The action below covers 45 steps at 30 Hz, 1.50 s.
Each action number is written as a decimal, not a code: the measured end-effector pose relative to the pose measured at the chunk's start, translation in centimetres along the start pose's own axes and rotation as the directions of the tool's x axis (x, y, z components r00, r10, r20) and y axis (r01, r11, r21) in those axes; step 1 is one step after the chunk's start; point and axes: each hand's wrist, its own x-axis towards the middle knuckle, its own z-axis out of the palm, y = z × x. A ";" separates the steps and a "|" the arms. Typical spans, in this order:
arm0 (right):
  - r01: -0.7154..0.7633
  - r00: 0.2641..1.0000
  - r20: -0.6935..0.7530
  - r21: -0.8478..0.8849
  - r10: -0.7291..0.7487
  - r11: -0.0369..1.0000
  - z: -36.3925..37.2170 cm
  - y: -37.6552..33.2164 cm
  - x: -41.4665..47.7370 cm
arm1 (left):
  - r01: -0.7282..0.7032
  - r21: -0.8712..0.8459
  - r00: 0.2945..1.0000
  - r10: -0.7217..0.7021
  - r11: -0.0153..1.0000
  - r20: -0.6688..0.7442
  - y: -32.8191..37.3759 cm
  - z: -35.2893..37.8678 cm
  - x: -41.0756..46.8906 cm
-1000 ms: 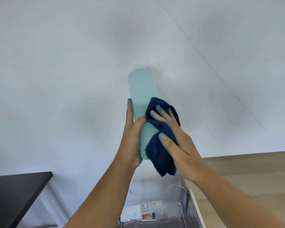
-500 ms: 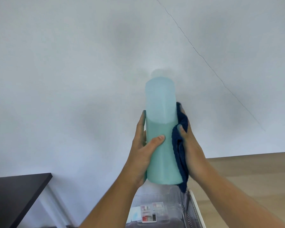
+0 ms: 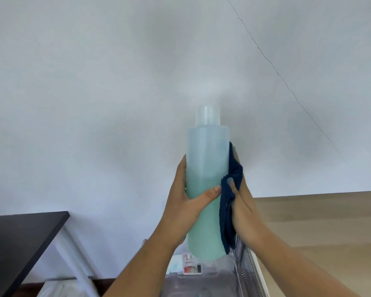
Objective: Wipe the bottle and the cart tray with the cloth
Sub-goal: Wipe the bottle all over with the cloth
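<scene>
The left hand (image 3: 185, 207) grips the tall translucent blue plastic bottle (image 3: 206, 189) upright above the wire cart tray (image 3: 243, 266). The right hand (image 3: 242, 209) presses the dark blue cloth (image 3: 230, 202) on its right side. Wiping the bottle is in hand; next, the cloth should probably slide along it.

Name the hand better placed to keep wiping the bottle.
Right. The right hand already presses the blue cloth against the bottle; the left hand grips the bottle bare, steadying it upright.

Upright pale-teal bottle (image 3: 206, 189), dark blue cloth (image 3: 228, 213) against its right side
</scene>
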 end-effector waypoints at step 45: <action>-0.536 0.748 0.111 -0.481 0.654 0.694 -2.4 19.6 -13.3 | 0.571 0.360 0.811 -0.439 0.738 -0.387 -25.2 -10.4 -8.3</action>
